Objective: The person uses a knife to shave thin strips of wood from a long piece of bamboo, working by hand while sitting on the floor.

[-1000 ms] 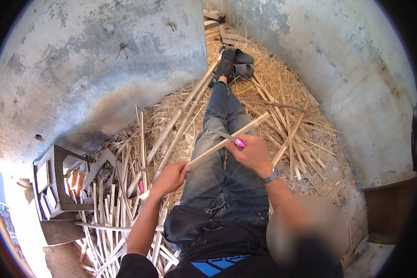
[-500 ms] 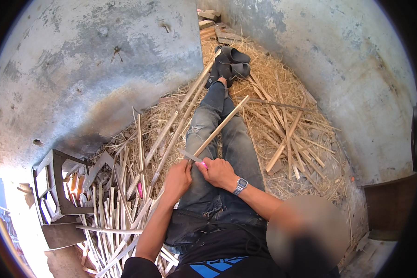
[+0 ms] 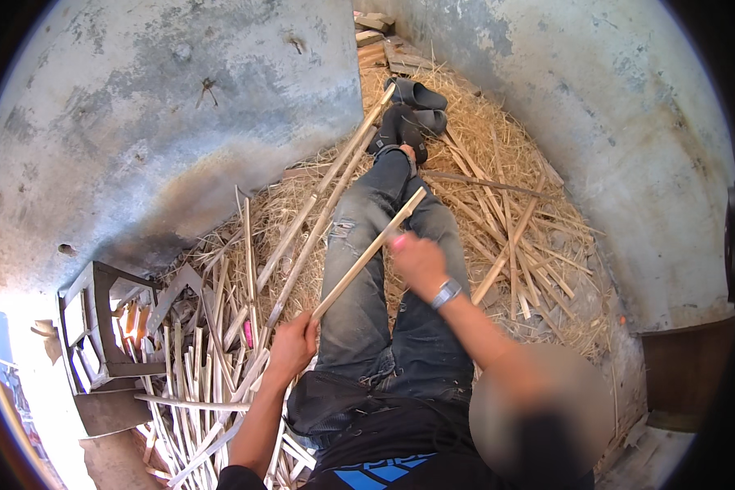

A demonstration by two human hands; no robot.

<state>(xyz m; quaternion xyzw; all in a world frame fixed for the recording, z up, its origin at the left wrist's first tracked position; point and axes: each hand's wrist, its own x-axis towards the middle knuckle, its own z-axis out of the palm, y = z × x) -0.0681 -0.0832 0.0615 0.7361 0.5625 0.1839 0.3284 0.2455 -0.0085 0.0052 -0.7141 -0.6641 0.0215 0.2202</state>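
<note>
Head view: left hand (image 3: 292, 343) clenched round the near end of a pale bamboo strip (image 3: 367, 253), slanting far-right over the lap. Likely light, stiff, splintery; best gripped at the ends. Right hand (image 3: 416, 261) closed on a pink-handled tool (image 3: 398, 241) against its middle. No packages, labels or signs visible.

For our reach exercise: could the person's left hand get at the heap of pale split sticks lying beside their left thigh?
Probably yes: the left hand grips the long pale wooden strip right above the heap of pale split sticks, nothing between, but it must release first.
</note>
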